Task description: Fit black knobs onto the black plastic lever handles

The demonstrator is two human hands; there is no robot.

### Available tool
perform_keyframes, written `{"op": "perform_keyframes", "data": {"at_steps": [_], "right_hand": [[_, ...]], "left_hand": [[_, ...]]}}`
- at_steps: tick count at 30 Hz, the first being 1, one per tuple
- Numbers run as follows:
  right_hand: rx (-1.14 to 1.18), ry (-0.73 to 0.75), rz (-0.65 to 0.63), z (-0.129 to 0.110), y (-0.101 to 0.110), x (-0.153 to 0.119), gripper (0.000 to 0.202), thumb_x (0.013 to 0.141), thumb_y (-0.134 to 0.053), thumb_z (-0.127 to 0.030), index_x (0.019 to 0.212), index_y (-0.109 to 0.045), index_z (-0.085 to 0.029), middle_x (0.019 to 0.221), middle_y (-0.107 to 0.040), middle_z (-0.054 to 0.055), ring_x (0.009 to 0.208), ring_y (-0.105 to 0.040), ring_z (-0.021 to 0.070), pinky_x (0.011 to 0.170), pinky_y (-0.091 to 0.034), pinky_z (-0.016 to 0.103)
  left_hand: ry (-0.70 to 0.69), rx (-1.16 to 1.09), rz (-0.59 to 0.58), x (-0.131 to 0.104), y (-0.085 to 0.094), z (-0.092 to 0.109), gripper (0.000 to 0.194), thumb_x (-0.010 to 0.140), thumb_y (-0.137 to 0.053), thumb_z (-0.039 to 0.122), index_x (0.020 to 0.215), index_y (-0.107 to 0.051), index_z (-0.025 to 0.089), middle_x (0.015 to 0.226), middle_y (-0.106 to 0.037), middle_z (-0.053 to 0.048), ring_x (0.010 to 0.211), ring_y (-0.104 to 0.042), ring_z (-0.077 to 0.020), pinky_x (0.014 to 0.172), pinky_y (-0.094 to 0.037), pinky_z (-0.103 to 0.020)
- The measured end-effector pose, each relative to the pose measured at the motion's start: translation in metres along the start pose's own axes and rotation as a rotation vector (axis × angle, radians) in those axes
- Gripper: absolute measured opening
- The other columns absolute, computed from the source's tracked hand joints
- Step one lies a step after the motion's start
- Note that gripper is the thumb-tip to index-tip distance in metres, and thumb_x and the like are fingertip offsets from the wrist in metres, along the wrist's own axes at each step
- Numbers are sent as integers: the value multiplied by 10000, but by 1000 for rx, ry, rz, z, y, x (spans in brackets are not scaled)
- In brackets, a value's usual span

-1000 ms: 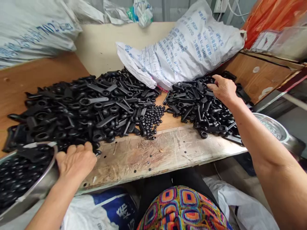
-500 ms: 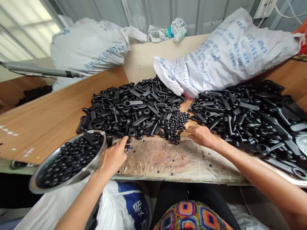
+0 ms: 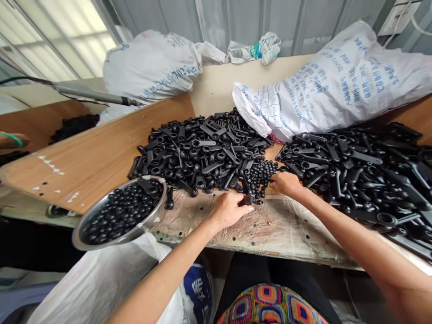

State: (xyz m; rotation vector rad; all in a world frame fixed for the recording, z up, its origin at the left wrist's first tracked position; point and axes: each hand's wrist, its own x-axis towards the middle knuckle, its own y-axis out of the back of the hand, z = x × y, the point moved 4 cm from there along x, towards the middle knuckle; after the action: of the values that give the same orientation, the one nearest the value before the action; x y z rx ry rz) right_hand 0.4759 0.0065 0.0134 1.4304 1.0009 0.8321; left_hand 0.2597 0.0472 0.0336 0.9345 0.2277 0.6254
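My left hand [image 3: 230, 209] is closed on a black lever part [image 3: 249, 198], near the front edge of the bench. My right hand [image 3: 286, 183] is at the right side of a small heap of black balls [image 3: 262, 173], its fingers pressed together; whatever they pinch is too small to make out. A large pile of black lever parts [image 3: 199, 155] lies behind and left of the hands. Another pile of black levers [image 3: 357, 166] is on the right. At the left, a metal bowl [image 3: 161, 211] is full of black balls, with a lever lying on top.
A white printed sack [image 3: 313, 85] lies behind the piles, and a second white sack [image 3: 151, 65] stands back left. A wooden board [image 3: 101, 155] borders the left side. Another person's wrist with a green band [image 3: 13, 138] shows at the far left. A white bag hangs below the bowl.
My left hand has moved right, from beside the bowl to the ball heap, with a black lever in it. My right hand stays by the balls. The view has shifted left.
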Motion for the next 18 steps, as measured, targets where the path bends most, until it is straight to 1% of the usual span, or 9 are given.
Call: {"op": "perform_keyframes", "data": {"at_steps": [3, 4, 5, 6, 9, 11, 13, 15, 18], "right_hand": [[105, 21, 27, 4, 8, -11, 202, 790, -501, -241, 850, -675, -158, 902, -674, 108, 886, -623, 256, 722, -470, 331], [225, 39, 31, 5, 11, -19, 200, 791, -502, -248, 866, -667, -162, 890, -673, 87, 843, -631, 228, 696, -479, 305], [420, 69, 22, 5, 14, -28, 197, 790, -510, -258, 879, -656, -161, 876, -671, 71, 788, -637, 200, 659, -486, 281], [684, 107, 1, 5, 16, -38, 195, 783, -526, -272, 887, -643, -156, 858, -668, 62, 725, -638, 176, 613, -491, 263], [1559, 221, -103, 0, 20, -74, 202, 740, -604, -294, 869, -621, -140, 757, -660, 56, 591, -626, 150, 481, -483, 234], [1873, 260, -144, -4, 19, -95, 205, 722, -641, -288, 867, -626, -144, 697, -658, 46, 568, -628, 148, 436, -477, 212], [2027, 265, -146, -8, 15, -110, 214, 711, -660, -270, 875, -632, -136, 665, -660, 45, 556, -634, 151, 413, -479, 200], [2105, 248, -134, -11, 10, -119, 218, 705, -668, -262, 875, -633, -130, 650, -663, 45, 542, -637, 155, 398, -481, 197], [2171, 203, -127, -13, 5, -126, 198, 722, -653, -272, 861, -625, -133, 630, -661, 44, 526, -638, 159, 386, -483, 198]], "left_hand": [[8, 77, 62, 0, 11, 7, 318, 708, -594, 415, 525, -526, 164, 499, -448, 48, 508, -400, -93, 500, -260, -221], [9, 87, 80, 1, 14, 9, 329, 716, -586, 417, 518, -516, 163, 485, -428, 51, 500, -383, -91, 498, -253, -221], [5, 77, 98, 2, 16, 10, 333, 729, -571, 419, 523, -514, 163, 478, -413, 54, 497, -373, -90, 496, -251, -221], [-8, 40, 113, 4, 16, 12, 321, 746, -552, 414, 547, -525, 164, 484, -415, 55, 502, -377, -90, 500, -259, -219], [-73, -181, 114, 13, 11, 21, 242, 794, -499, 360, 666, -559, 164, 556, -488, 49, 552, -441, -96, 537, -320, -209], [-93, -353, 64, 18, 3, 33, 209, 812, -471, 327, 721, -560, 160, 582, -519, 41, 560, -478, -99, 551, -361, -208], [-104, -480, -6, 19, -6, 50, 197, 819, -462, 319, 793, -571, 157, 584, -518, 43, 521, -481, -94, 523, -383, -207], [-125, -520, -41, 16, -12, 67, 211, 820, -464, 303, 921, -584, 161, 604, -525, 46, 491, -474, -86, 496, -392, -202], [-159, -428, 24, 3, -16, 86, 300, 821, -459, 241, 1096, -563, 183, 702, -600, 27, 571, -536, -98, 571, -440, -205]]}}
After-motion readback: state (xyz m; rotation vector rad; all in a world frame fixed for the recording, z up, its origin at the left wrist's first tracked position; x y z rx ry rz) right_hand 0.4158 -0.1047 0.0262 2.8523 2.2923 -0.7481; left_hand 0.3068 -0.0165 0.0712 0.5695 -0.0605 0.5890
